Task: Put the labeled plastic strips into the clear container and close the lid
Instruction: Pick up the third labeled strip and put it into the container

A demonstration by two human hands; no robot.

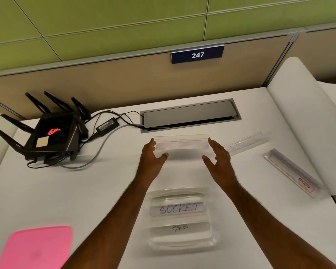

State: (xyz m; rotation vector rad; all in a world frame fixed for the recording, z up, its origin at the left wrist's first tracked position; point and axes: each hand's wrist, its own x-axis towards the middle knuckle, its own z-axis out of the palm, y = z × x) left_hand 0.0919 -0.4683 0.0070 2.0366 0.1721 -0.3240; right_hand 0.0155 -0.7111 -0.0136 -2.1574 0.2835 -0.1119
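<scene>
The clear container [213, 243] stands open on the white desk near me, between my forearms. Inside lie a strip labeled SOCKET [177, 208] and one labeled PANDA [180, 228]. Farther out, a clear plastic strip [181, 143] hangs a little above the desk, its shadow below it. My left hand [153, 156] presses on its left end and my right hand [218, 158] on its right end, fingers spread. The pink lid [35, 247] lies flat at the near left. Two more strips rest at the right: a clear one [246, 143] and one with a red label [291, 171].
A black router [52, 136] with several antennas sits at the far left, its power adapter [107, 125] and cables running to a grey cable hatch [188, 115] just behind the held strip. A tan partition with a 247 sign [197, 54] backs the desk. A white curved divider [303, 113] borders the right side.
</scene>
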